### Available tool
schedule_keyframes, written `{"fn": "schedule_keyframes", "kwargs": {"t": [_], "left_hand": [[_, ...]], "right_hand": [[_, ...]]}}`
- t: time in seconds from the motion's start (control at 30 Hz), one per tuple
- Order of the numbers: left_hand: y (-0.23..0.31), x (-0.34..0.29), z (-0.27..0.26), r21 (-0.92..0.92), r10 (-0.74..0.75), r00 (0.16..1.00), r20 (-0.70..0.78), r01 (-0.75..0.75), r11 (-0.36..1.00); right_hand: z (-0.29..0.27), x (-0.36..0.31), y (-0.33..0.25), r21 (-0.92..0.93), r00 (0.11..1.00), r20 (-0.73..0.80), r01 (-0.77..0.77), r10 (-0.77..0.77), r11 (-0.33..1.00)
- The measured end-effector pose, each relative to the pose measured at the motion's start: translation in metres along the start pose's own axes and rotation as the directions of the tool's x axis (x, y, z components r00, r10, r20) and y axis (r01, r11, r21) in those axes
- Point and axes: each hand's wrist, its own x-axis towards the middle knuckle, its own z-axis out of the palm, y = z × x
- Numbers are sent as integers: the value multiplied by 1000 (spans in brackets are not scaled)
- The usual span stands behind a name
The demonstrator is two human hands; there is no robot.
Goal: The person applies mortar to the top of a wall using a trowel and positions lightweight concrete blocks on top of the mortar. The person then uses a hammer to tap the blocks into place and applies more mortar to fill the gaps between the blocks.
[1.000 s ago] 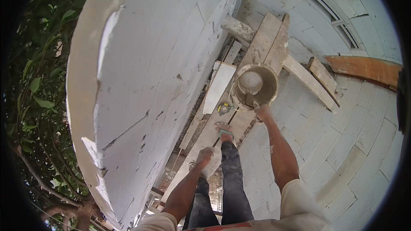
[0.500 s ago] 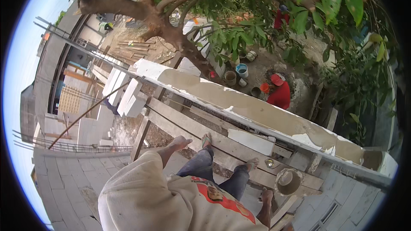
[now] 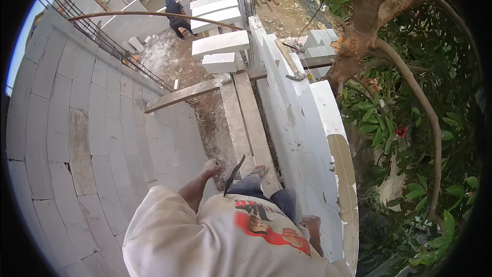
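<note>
My left hand (image 3: 212, 167) hangs over the gap beside the scaffold planks (image 3: 245, 123), its fingers loosely apart and nothing in them. A thin dark curved strip (image 3: 234, 175) sticks up near it; what it belongs to I cannot make out. Low at my right side, my right hand (image 3: 310, 221) is nearest to the white block wall (image 3: 300, 138); its fingers are too unclear to tell apart, and no held thing shows. A claw hammer (image 3: 288, 58) with a wooden handle lies on the wall top farther ahead. Grey-brown mortar (image 3: 342, 166) coats the wall's nearer top.
White blocks (image 3: 220, 44) are stacked across the planks' far end. A wooden crossbeam (image 3: 182, 96) and a long rusty bar (image 3: 154, 14) cross the way. A block wall (image 3: 77, 123) rises at left. Beyond works a person in dark clothes (image 3: 177, 18). A tree (image 3: 359, 36) leans in at right.
My view and body have turned left, now facing along the planks. The buckets and the people in red have left view; the stacked blocks are ahead, and the hammer has come into view.
</note>
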Motion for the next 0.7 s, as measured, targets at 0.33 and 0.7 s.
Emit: {"fn": "schedule_keyframes", "kwargs": {"t": [0.33, 0.7], "left_hand": [[-20, 35, -77, -205, -168, 982, -82, 148, 967], [-14, 148, -191, -291, -418, 905, 79, 422, 859]], "right_hand": [[89, 140, -171, -325, 957, 287, 58, 40, 944], [242, 229, -381, -862, 942, 326, 332, -82, 383]]}}
